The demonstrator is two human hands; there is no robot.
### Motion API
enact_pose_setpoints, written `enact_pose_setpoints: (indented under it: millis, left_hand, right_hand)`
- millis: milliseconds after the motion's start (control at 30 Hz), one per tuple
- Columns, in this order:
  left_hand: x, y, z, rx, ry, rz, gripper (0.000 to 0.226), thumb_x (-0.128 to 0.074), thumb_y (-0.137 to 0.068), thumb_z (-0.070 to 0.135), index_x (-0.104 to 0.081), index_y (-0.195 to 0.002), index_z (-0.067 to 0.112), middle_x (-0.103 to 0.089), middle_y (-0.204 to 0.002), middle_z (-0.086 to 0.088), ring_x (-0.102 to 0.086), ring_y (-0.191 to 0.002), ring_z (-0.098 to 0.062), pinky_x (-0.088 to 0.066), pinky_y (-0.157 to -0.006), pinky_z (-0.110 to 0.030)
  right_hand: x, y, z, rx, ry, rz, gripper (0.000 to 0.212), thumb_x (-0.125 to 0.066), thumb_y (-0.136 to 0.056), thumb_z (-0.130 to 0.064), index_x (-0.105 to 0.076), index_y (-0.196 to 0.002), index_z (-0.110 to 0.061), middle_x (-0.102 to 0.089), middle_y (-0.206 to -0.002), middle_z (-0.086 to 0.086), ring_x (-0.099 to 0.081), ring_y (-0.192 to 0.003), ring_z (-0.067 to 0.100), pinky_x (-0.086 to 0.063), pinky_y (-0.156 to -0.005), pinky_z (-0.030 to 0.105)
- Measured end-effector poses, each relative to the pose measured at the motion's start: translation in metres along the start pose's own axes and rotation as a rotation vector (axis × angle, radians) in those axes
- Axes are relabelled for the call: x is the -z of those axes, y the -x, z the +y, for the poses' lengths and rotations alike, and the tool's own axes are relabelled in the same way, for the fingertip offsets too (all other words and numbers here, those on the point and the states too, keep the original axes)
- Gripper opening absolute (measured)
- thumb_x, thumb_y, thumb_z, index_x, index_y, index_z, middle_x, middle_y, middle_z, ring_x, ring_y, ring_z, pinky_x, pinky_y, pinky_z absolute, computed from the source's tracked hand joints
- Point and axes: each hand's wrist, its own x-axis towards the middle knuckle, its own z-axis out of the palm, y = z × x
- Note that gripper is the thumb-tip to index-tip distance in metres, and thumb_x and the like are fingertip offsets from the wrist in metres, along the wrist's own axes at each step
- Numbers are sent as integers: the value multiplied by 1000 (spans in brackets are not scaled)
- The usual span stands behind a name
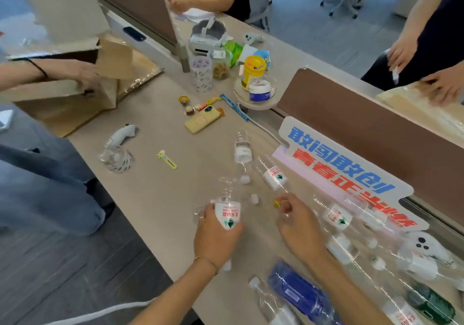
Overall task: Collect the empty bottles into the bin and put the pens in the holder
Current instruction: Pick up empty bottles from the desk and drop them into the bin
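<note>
While the left hand [216,234] wraps its fingers around a clear bottle [227,209] with a red-and-white label, at about six o'clock on the desk [155,129], the right hand [298,224] pinches a small yellow object [277,203] just to its right. More empty bottles lie toward four o'clock, among them a blue bottle [296,289]. A cardboard box [72,99] sits at ten o'clock.

The left hand [216,234] covers part of a bottle [227,214]. The bottles [376,262] by the right edge are blurry. The blue bottle [298,292] is cut off at the bottom.
</note>
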Motion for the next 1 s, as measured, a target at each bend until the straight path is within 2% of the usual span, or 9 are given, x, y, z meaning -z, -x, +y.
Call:
enact_pose_setpoints:
  millis: [67,200,333,433,533,600,733,833,1000]
  left_hand:
    - [19,3,-7,60,134,80,49,-78,-74,45,-48,-111,33,-57,-104,8,-60,-81,-4,-49,-62,-27]
    - [45,2,-26,168,265,171,55,-83,-72,43,-46,-112,37,-60,-104,9,-65,-84,-9,-59,-72,-39]
    - [60,-2,-42,209,261,222,60,-83,-72,40,-44,-117,33,-57,-106,7,-64,-84,-9,-57,-70,-36]
    - [68,-7,-51,256,286,230,61,-83,-73,42,-45,-120,31,-57,-108,5,-64,-83,-9,-55,-67,-32]
    - [73,-15,-56,272,307,225,63,-82,-73,45,-44,-122,31,-57,-109,5,-65,-85,-11,-60,-73,-40]
    - [74,-19,-53,269,330,217,63,-82,-73,45,-45,-121,30,-58,-108,4,-66,-86,-13,-61,-73,-42]
    - [66,-28,-29,247,373,157,63,-80,-70,48,-44,-119,33,-60,-105,3,-67,-86,-16,-61,-74,-43]
    - [46,-33,2,220,442,99,56,-80,-72,40,-46,-116,34,-66,-99,3,-68,-83,-17,-59,-71,-38]
    - [-6,-21,65,82,524,6,37,-81,-79,29,-54,-105,32,-71,-80,11,-69,-75,-10,-55,-69,-33]
  right_hand:
    - [-35,-27,-14,130,146,-81,51,-63,-77,-4,-61,-119,-34,-65,-108,-8,-60,-107,18,-49,-93,37]
    - [-101,-64,-34,354,502,-298,72,-69,-78,-16,-47,-146,-26,-53,-140,-1,-44,-134,24,-34,-109,36]
    - [-150,-87,-28,474,771,-401,91,-77,-71,-28,-39,-153,-25,-54,-136,4,-44,-133,31,-28,-114,48]
    - [-169,-92,-20,454,843,-445,93,-73,-76,-26,-29,-157,-26,-55,-132,3,-46,-130,29,-26,-114,45]
    - [-173,-96,-18,365,743,-427,84,-69,-84,-31,-28,-157,-29,-55,-128,0,-55,-122,25,-38,-102,37]
    - [-164,-93,-24,252,561,-379,80,-71,-84,-39,-34,-154,-30,-55,-128,0,-59,-118,24,-45,-95,36]
    - [-117,-76,-47,61,144,-147,78,-76,-81,-46,-43,-150,-32,-54,-126,-2,-60,-112,19,-46,-91,33]
    - [-70,-60,-50,8,-40,40,76,-77,-82,-46,-44,-150,-38,-51,-130,-8,-54,-116,11,-40,-94,27]
    - [6,-28,-19,-19,-222,275,66,-72,-89,-48,-42,-148,-47,-49,-142,-21,-46,-133,6,-36,-107,31]
